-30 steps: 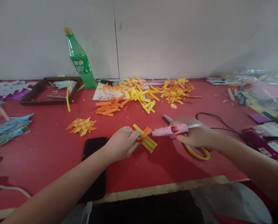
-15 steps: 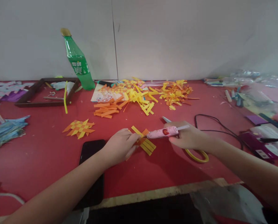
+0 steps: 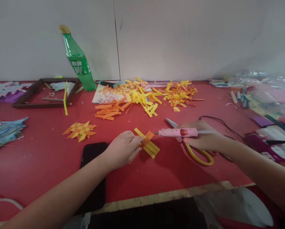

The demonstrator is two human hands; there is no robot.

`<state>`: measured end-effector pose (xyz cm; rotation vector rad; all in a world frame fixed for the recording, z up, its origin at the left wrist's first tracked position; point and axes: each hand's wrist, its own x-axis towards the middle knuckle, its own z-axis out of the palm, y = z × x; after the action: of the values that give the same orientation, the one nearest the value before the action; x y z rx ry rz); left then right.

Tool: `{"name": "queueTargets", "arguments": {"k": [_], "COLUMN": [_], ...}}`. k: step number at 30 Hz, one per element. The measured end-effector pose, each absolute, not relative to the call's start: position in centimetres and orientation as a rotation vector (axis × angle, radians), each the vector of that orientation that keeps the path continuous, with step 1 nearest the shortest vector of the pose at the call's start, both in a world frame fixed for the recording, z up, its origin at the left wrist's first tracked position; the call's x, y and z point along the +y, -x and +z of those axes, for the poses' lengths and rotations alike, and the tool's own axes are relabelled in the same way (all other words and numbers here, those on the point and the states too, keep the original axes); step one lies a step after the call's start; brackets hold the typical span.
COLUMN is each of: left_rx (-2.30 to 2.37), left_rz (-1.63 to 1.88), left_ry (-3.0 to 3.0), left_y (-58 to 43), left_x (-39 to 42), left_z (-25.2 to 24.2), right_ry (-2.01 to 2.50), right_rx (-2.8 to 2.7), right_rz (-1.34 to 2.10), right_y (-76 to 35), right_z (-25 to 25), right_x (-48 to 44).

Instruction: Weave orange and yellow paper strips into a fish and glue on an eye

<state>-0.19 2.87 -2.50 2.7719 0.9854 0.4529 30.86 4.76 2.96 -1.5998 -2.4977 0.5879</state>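
Note:
My left hand [image 3: 125, 148] presses and pinches a small weave of yellow and orange paper strips [image 3: 151, 148] against the red table; its fingers cover the weave's left part. In my right hand [image 3: 201, 136] is a pink glue gun [image 3: 177, 132], lying level with its nozzle pointing left, just clear of the orange strip. A clear glue stick juts from its rear. Yellow-handled scissors [image 3: 199, 159] lie beneath the glue gun and right hand, blades toward the wall. Left of my hand rests a finished-looking woven paper fish [image 3: 80, 130] in yellow and orange.
A black phone [image 3: 94, 184] lies under my left forearm. Behind are piles of orange strips [image 3: 109, 111] and yellow strips [image 3: 141, 97], a green bottle [image 3: 81, 66] and a brown frame [image 3: 42, 105]. A black cord [image 3: 218, 119] loops at right, near a purple box [image 3: 264, 148].
My right hand has drawn the glue gun to the right, off the paper weave, and its nozzle now shows. My left hand stays on the strips.

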Motion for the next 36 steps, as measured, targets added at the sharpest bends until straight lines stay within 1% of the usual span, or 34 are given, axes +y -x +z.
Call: {"name": "queueTargets", "arguments": {"k": [6, 12, 15, 20, 25, 30, 36], "left_rx": [0.995, 0.992, 0.990, 0.908, 0.854, 0.831, 0.833], "left_rz": [0.440, 0.429, 0.435, 0.468, 0.526, 0.554, 0.553], "left_ry": [-2.761, -2.762, -2.765, -2.777, -2.778, -2.784, -2.785], "left_y": [0.2, 0.2, 0.2, 0.1, 0.2, 0.2, 0.2], "left_x": [2.9, 2.9, 2.9, 3.1, 3.2, 3.2, 3.1], "left_z": [-2.5, -2.4, -2.4, -2.5, -2.8, -2.9, -2.7], "right_ry": [1.567, 1.471, 1.440, 1.280, 1.397, 1.537, 1.524], "right_rx": [-2.498, -2.487, -2.539, -2.653, -2.647, -2.639, -2.667], "right_rz": [0.799, 0.783, 0.677, 0.297, 0.029, 0.026, 0.103], "right_y": [-31.3, -30.1, -29.9, -30.8, -32.5, -34.7, -36.8], "right_z": [3.2, 2.2, 2.0, 0.9, -0.4, -0.3, 0.4], "right_x": [4.1, 3.6, 3.6, 4.3, 5.7, 7.2, 8.8]}}
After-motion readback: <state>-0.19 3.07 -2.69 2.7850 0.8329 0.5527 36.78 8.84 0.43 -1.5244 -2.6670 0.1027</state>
